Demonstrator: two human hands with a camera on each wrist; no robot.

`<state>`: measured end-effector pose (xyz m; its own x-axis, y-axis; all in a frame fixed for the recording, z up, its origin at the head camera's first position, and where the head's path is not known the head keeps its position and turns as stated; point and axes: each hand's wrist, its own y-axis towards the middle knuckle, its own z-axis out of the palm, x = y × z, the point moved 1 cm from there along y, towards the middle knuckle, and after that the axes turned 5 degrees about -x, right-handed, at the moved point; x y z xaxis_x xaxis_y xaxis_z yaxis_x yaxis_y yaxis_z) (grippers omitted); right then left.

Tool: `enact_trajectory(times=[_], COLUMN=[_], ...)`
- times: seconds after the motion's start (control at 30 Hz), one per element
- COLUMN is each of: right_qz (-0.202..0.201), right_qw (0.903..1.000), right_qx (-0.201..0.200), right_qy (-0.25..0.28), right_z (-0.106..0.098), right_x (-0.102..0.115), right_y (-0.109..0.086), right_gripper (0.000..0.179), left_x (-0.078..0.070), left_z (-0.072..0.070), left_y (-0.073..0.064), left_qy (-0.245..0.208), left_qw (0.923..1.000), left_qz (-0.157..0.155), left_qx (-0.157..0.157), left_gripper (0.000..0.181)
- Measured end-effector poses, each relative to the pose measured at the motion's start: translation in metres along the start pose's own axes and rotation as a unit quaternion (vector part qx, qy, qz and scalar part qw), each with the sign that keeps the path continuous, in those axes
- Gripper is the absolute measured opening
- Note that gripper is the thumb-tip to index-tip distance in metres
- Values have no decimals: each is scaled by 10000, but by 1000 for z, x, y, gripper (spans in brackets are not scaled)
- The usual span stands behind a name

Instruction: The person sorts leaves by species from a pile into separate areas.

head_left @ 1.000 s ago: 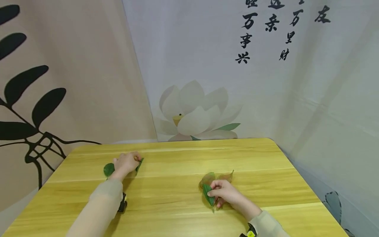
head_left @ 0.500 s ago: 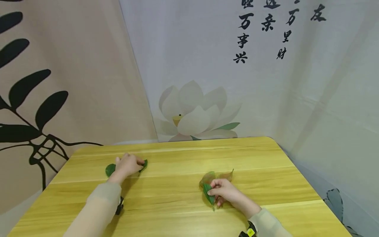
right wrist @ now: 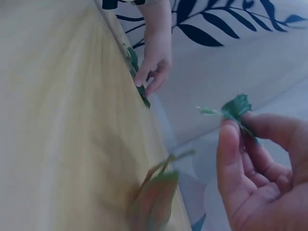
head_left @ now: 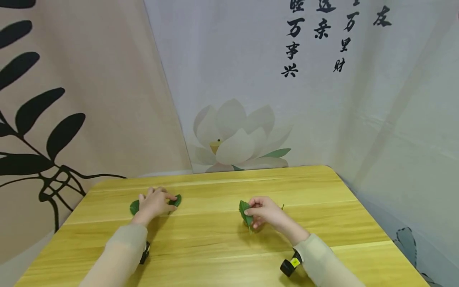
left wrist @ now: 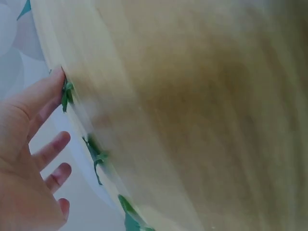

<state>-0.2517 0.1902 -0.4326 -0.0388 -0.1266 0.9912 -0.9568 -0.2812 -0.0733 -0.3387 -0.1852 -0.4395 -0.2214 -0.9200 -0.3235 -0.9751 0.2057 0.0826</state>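
Note:
In the head view, my left hand (head_left: 155, 204) is at the far left of the table and pinches a green leaf (head_left: 175, 200) between thumb and forefinger, low at the tabletop. A second green leaf (head_left: 134, 207) lies by that hand's wrist side, partly covered. The left wrist view shows more green leaves (left wrist: 129, 214) lying along the table. My right hand (head_left: 267, 213) holds another green leaf (head_left: 245, 212) by thumb and fingertips above the table, right of the middle. Below it lies a reddish-brown leaf (right wrist: 161, 199); in the head view the hand hides nearly all of it.
The wood-grain table (head_left: 215, 255) has a rounded far corner at the right. Behind it hangs a pale cloth (head_left: 251, 79) with a printed flower, dark leaves and writing. A small black wrist camera (head_left: 289, 266) sits under my right wrist.
My right hand has lifted its green leaf up and away from the reddish-brown leaves. My left hand has shifted slightly right with its leaf, and the fingers have spread a little.

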Motion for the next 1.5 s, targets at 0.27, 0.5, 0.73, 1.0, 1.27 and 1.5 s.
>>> enact_trajectory(times=[0.27, 0.5, 0.73, 1.0, 1.27, 1.5], right_qz=[113, 557, 951, 1077, 927, 851], right_qw=[9998, 9978, 9910, 9885, 9912, 9937], right_qx=[11, -295, -514, -657, -536, -681], right_qy=[-179, 193, 784, 837, 774, 271], right_z=[54, 91, 109, 120, 126, 138], right_x=[7, -11, -21, -20, -12, -12], right_y=[74, 118, 139, 148, 152, 158], right_gripper=[15, 13, 18, 27, 25, 18], left_x=[4, -3, -2, 2, 14, 16], left_z=[4, 10, 10, 9, 7, 4], left_y=[1, -2, -5, -4, -3, -8], left_qy=[119, 319, 148, -523, -1103, -1224], left_qw=[9999, 9993, 9999, 9980, 9922, 9898], left_qz=[85, 185, 26, -223, -475, -641], left_qx=[24, -17, 24, 280, 320, 353], left_gripper=[25, 27, 31, 36, 35, 36])
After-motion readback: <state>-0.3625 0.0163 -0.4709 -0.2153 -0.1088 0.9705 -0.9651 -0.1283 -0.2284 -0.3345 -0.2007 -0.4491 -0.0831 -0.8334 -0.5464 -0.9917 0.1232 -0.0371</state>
